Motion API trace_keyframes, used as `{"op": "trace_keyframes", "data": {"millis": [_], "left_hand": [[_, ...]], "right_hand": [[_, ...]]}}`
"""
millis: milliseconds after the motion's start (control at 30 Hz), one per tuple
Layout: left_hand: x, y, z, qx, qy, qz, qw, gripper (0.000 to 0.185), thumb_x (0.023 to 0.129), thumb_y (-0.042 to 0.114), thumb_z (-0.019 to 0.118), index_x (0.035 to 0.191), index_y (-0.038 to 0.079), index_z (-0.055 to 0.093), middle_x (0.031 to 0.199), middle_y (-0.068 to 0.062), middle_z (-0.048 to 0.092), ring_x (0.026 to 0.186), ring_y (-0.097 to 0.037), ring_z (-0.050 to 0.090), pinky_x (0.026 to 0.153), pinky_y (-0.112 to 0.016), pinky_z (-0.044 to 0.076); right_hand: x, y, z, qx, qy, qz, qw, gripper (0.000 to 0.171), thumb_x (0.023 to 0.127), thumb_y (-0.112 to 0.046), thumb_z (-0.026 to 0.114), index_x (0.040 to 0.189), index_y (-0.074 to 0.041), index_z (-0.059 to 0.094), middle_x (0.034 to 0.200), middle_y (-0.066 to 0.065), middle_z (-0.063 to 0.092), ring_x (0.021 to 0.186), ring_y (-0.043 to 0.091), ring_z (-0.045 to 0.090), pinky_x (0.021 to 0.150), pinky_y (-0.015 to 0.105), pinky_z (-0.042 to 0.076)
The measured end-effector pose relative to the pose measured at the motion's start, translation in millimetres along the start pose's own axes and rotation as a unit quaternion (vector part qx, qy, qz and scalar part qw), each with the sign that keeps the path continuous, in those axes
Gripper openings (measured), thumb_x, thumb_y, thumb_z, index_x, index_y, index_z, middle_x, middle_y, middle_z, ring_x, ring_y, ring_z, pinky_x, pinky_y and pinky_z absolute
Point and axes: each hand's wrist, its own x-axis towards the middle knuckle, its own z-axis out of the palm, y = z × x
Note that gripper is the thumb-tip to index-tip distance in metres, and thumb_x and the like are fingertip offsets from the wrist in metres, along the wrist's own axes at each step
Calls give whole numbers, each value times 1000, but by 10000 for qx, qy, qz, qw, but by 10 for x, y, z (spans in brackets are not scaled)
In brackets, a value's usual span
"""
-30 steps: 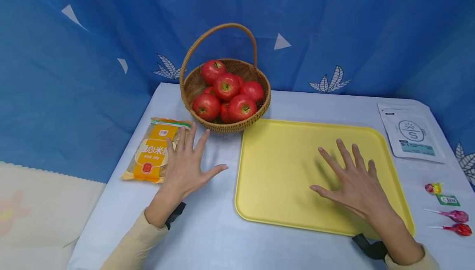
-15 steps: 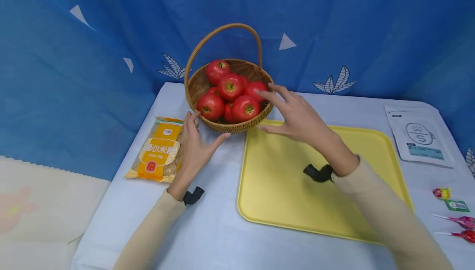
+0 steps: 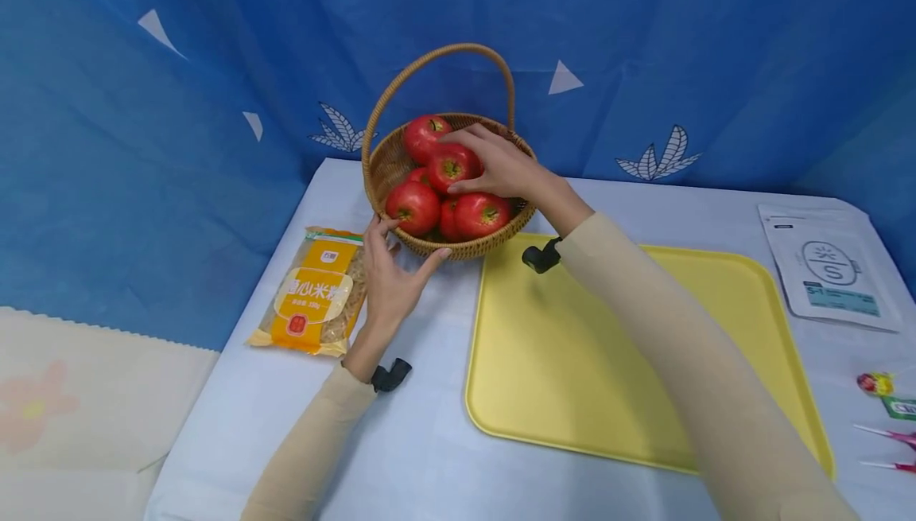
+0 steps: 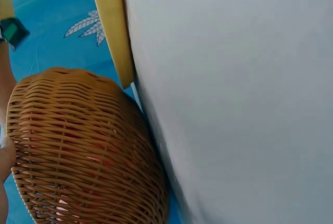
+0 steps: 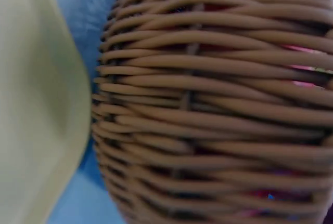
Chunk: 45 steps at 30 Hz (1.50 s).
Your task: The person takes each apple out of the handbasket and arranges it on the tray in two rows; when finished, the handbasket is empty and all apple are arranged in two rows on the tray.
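Observation:
In the head view, a round wicker basket (image 3: pixel 468 249) with a tall arched handle holds several red apples. My left hand (image 3: pixel 392 278) holds its front left side, fingertips at the rim and thumb spread along the front wall. In the left wrist view, that thumb (image 4: pixel 6 156) lies against the woven wall (image 4: pixel 83 146). My right hand (image 3: pixel 504 167) reaches over the basket's right rim and grips the top apple (image 3: pixel 452 167), thumb in front and fingers behind. The right wrist view shows only the basket's weave (image 5: pixel 218 99) up close, with the hand out of sight.
A yellow tray (image 3: pixel 572 362) lies right of the basket, under my right forearm. An orange-labelled food bag (image 3: pixel 315 290) lies at left. On the right are a white pouch (image 3: pixel 826 266) and several lollipops (image 3: pixel 875 383). A blue curtain (image 3: pixel 630 52) hangs behind the table.
Both hands have moved forward to the basket. My left hand has come onto its front left side; my right hand has left the space over the tray and taken hold of the top apple.

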Motion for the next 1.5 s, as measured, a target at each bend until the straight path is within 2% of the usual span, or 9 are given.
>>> {"op": "trace_keyframes", "data": {"millis": [200, 400, 533, 733, 933, 1033, 1133, 1333, 1500], "left_hand": [[-2, -10, 4, 23, 23, 67, 10000, 81, 78, 50, 79, 132, 4, 40, 157, -16, 25, 143, -29, 29, 103, -45, 50], [-3, -27, 11, -8, 45, 101, 9999, 80, 77, 49, 80, 131, 6, 41, 155, -15, 27, 143, -26, 29, 102, -42, 51], [-4, -34, 14, -29, 56, 72, 10000, 80, 77, 49, 80, 131, 6, 40, 156, -15, 26, 143, -27, 30, 101, -43, 51], [-32, -18, 28, -83, 26, -56, 9999, 80, 78, 48, 80, 133, 6, 39, 156, -15, 24, 144, -29, 29, 102, -44, 51], [-23, -21, 22, -57, 34, 25, 10000, 80, 78, 48, 80, 133, 6, 39, 157, -18, 23, 146, -31, 26, 101, -45, 52], [-14, -19, 26, -66, 56, 82, 9999, 80, 78, 47, 80, 132, 5, 39, 157, -18, 23, 145, -31, 27, 100, -46, 52], [-19, -14, 33, -53, 61, 77, 9999, 81, 78, 48, 80, 132, 4, 39, 157, -16, 24, 145, -30, 28, 100, -45, 52], [-16, 9, 37, -69, 38, 50, 10000, 81, 78, 48, 80, 133, 5, 39, 157, -15, 23, 145, -30, 27, 101, -44, 51], [-17, 12, 35, -57, 55, -17, 10000, 80, 78, 48, 79, 133, 5, 39, 157, -16, 24, 145, -30, 27, 101, -43, 52]], "right_hand": [[178, -13, 13, -149, -500, 281, 9982, 80, 80, -37, 81, 148, -20, 41, 148, 13, 37, 139, 30, 37, 114, 50, 36], [277, -7, 21, -434, -863, 389, 9946, 77, 81, -32, 81, 146, -19, 43, 147, 16, 38, 138, 34, 37, 114, 52, 35], [285, 18, 18, -427, -758, 302, 9958, 73, 82, -32, 80, 143, -18, 45, 146, 15, 42, 135, 34, 40, 112, 52, 38], [151, 34, -31, -171, -149, 112, 9997, 71, 79, -34, 82, 139, -19, 48, 142, 12, 46, 130, 31, 45, 107, 50, 43], [-232, -80, -263, 251, 653, 84, 9975, 71, 77, -36, 82, 137, -19, 50, 133, 9, 52, 116, 26, 53, 93, 46, 54], [-527, -104, -383, 373, 1033, 135, 9939, 70, 76, -35, 83, 136, -16, 50, 131, 8, 54, 114, 25, 55, 88, 47, 56], [-859, -83, -426, 430, 1222, 238, 9913, 70, 75, -30, 83, 134, -11, 51, 130, 9, 56, 113, 25, 56, 86, 48, 58], [-1450, 76, -212, 774, 1118, 523, 9893, 65, 76, -20, 83, 131, -6, 52, 126, 12, 59, 109, 26, 58, 82, 49, 59], [-1695, 218, 119, 1043, 720, 693, 9895, 63, 76, -19, 83, 129, -7, 53, 124, 10, 61, 107, 26, 59, 83, 47, 58]]}}
